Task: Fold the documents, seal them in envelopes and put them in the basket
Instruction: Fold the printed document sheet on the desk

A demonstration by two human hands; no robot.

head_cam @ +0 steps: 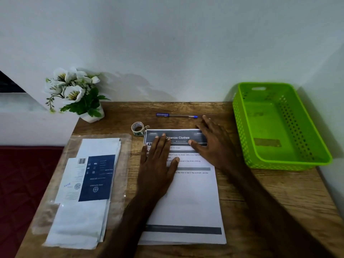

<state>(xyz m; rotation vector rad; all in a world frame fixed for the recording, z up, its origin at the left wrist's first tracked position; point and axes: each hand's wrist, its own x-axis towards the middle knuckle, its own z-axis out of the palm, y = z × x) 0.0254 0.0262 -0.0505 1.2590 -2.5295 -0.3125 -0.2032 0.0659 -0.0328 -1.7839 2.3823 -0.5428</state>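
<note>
Pressed flat, fingers straight and spread, left hand (158, 161) and right hand (212, 144) on the documents (188, 198) at lower centre, envelopes (83, 192) lower left, basket (279, 125) right; risked dragging several sheets askew.

Both forearms reach forward, bare, converging toward centre. Left hand (158, 161) lies palm down, fingers straight and together, thumb splayed right. Right hand (212, 140) lies palm down, fingers extended, thumb pointing left toward the other.
</note>
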